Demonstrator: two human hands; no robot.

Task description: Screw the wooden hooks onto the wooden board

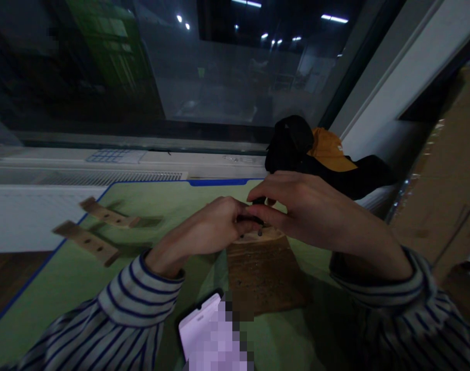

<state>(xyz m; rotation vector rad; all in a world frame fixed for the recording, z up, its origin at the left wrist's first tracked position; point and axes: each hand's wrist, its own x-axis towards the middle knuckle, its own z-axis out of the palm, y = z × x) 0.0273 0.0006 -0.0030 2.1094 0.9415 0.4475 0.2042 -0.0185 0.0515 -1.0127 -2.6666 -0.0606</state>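
Note:
My right hand [300,206] is closed, thumb and fingers pinching a small black object [259,201] whose kind I cannot make out. Close against it is my left hand [219,221], its fingers bent together around something dark that they mostly hide. Both hands are over the far end of a brown wooden board [268,278]. A paler wooden strip [273,233] lies across that end, partly covered by my fingers, with small dark spots along it.
Two light wooden bars [90,242] with holes lie on the green tabletop [161,193] to the left. Near the front edge is a phone [200,322], partly pixelated. A black and orange cap pile [330,149] sits by the window. At the right stands a cardboard box [443,170].

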